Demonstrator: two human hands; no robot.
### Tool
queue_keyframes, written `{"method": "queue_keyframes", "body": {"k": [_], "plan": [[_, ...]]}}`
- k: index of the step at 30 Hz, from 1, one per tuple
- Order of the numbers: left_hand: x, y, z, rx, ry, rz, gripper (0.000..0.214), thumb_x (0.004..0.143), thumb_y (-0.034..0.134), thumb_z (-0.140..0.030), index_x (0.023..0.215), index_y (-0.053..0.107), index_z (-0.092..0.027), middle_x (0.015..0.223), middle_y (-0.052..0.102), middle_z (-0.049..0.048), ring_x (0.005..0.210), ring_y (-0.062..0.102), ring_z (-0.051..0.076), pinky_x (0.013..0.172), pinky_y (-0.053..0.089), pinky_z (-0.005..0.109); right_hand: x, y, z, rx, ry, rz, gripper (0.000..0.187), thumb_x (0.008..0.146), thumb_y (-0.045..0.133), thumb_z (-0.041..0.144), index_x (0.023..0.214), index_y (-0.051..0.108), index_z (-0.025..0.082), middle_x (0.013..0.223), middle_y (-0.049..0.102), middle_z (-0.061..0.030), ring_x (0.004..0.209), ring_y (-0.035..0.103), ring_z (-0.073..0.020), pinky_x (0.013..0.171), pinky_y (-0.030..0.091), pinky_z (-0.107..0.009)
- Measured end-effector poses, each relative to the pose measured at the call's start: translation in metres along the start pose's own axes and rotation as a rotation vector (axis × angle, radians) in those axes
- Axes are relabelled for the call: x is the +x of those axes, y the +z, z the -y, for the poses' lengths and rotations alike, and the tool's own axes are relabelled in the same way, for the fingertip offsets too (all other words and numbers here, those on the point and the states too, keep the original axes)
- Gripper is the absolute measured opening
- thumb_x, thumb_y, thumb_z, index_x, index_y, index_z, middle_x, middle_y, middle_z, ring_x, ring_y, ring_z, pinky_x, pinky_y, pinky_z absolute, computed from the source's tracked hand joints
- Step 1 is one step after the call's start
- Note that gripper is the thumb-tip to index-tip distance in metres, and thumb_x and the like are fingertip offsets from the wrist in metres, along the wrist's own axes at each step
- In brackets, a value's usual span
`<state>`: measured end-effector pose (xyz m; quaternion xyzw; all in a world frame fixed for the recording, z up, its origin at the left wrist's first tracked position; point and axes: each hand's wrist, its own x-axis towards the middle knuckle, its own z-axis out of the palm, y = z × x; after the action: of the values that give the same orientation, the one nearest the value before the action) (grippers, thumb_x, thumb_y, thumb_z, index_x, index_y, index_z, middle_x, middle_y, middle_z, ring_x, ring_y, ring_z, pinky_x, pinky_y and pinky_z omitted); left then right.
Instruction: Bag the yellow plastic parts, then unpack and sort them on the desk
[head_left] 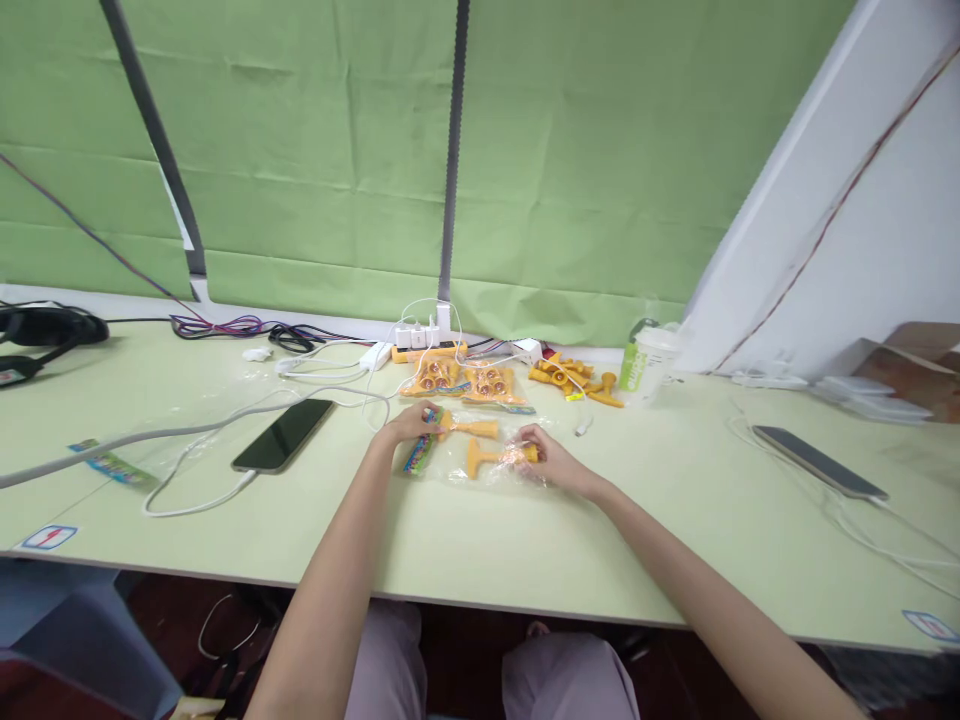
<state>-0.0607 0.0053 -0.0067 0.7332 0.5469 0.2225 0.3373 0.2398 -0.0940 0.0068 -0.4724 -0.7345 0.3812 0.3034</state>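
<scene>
A clear plastic bag [451, 462] with a colourful header card [418, 455] lies on the table between my hands. Inside or on it are two yellow T-shaped plastic pieces, an upper one [476, 429] and a lower one [487, 457]. My left hand [409, 424] is closed on the bag's card end, near the upper piece's head. At the opposite end, my right hand [553, 462] grips the bag with bent fingers, by the narrow end of the lower piece. Whether that piece is pinched through the film is unclear.
Behind lie two packets, left [433, 378] and right [489, 384], and a pile of loose yellow pieces [574, 378]. A power strip [409, 354] with cables stands at the back. Phones lie left [283, 436] and right [817, 461]. A white cup [651, 365] stands back right.
</scene>
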Motion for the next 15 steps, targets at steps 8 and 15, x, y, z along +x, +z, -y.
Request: {"method": "queue_keyframes", "body": {"k": [8,15], "plan": [[0.002,0.0,0.001,-0.036,-0.005,0.015,0.064,0.06,0.074,-0.048,0.114,0.056,-0.018,0.115,0.059,0.0123,0.103,0.06,0.026,0.083,0.051,0.033,-0.022,-0.019,-0.003,-0.36,0.005,-0.071,0.046,0.068,0.067,0.045,0.108,0.06,0.022,0.11,0.058,-0.0079,0.095,0.055,-0.0214,0.088,0.044,-0.039],[-0.001,-0.002,-0.003,-0.001,0.006,0.01,0.065,0.059,0.073,-0.048,0.114,0.057,-0.017,0.115,0.06,0.0114,0.101,0.061,0.025,0.087,0.049,0.032,-0.018,-0.004,0.016,-0.565,-0.036,-0.036,0.023,0.077,0.056,0.043,0.085,0.067,0.024,0.086,0.065,-0.001,0.077,0.055,-0.0176,0.073,0.041,-0.03]]}}
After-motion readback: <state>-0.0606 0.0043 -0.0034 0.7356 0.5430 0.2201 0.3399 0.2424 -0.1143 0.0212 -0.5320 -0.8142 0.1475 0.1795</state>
